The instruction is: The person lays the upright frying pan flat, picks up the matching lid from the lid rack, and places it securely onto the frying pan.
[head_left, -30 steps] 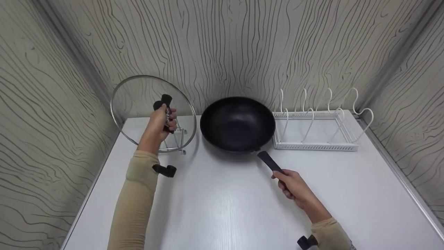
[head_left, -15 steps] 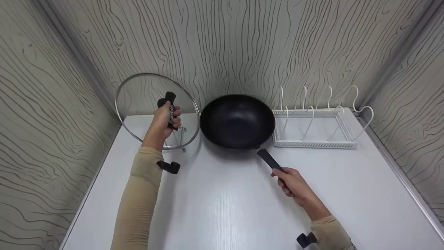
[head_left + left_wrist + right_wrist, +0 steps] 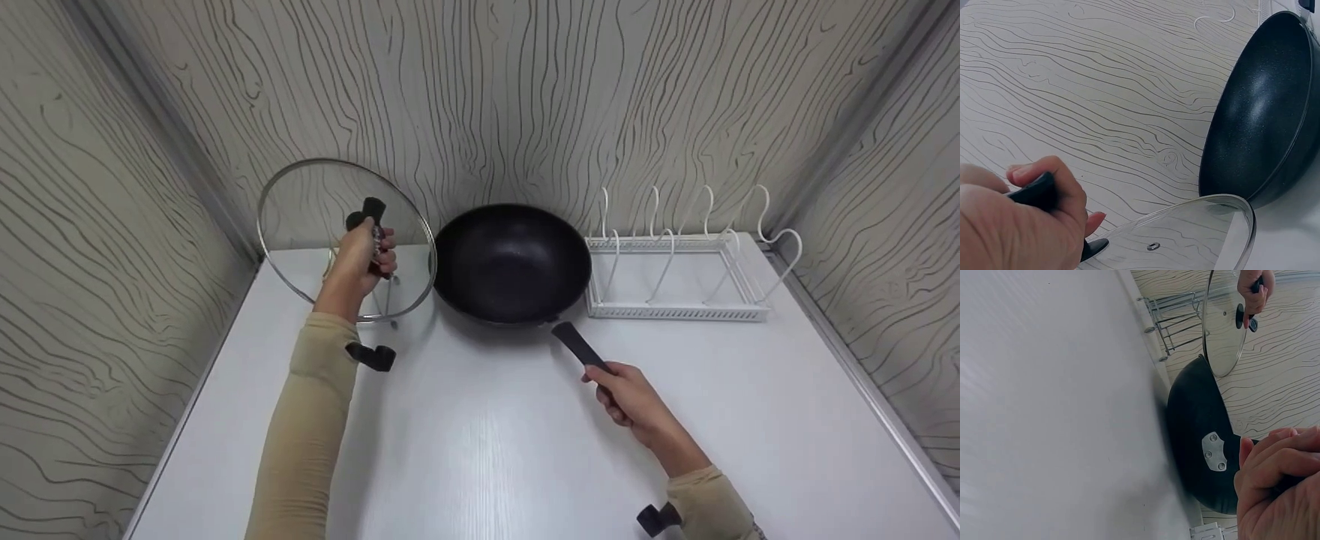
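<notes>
Two things are held at once: a glass lid (image 3: pixel 311 214) by the left hand (image 3: pixel 358 259), a black wok (image 3: pixel 514 266) by the right hand (image 3: pixel 628 399). The left fingers are clamped round the lid's black handle (image 3: pixel 373 210), and the lid is raised off the table by a wire stand (image 3: pixel 1176 323), part of which is seen through the glass. The wok handle (image 3: pixel 574 342) is gripped at its outer part by the right fingers and thumb. The wok is placed at the back middle of the white table (image 3: pixel 465 442), before the wood-patterned wall (image 3: pixel 517 97), with its hollow turned up. The lid's edge is held near the wok's left rim; whether they touch cannot be told. Just right of the wok, a white rack (image 3: pixel 675 312) with curved prongs is seen
</notes>
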The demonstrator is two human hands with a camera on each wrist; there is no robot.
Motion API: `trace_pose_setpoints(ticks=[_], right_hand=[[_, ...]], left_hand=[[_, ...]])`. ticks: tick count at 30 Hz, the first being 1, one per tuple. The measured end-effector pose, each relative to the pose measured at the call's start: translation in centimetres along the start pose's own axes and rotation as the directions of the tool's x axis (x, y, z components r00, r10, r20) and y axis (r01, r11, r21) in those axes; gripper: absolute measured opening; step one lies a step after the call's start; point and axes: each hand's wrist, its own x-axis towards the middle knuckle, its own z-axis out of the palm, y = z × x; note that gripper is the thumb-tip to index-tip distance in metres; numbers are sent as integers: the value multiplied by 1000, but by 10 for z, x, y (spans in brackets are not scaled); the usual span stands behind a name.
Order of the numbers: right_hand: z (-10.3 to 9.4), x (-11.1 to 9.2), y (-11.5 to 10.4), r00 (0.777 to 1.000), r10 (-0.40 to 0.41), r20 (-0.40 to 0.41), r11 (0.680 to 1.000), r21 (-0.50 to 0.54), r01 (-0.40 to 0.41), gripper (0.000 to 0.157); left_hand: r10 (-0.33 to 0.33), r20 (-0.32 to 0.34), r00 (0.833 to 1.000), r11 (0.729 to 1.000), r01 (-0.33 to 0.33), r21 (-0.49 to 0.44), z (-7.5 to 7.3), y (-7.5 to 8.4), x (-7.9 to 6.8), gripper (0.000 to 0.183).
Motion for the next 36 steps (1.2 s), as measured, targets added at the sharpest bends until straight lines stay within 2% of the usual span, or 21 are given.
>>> trace_pose_setpoints(ticks=[17,25,30,36], right_hand=[[-1,0,2,1000,-3,-5,1000,8,3,33],[0,-1,0,1000,3,-17,1000,3,-3,34],[1,0,-1,1000,6,-15,1000,3,-6,34],[1,1,-1,1000,4,-15,1000,5,-4,33]], left_hand=[[-12,-12,1000,1000,12,-25,13,-8,14,40],[22,2,1000,999,-22,25,20,-13,16,41],[-2,-11,1000,1000,2,-11,20,-16,19,39],[-11,-26,1000,1000,11,-10,22,-17,23,38]])
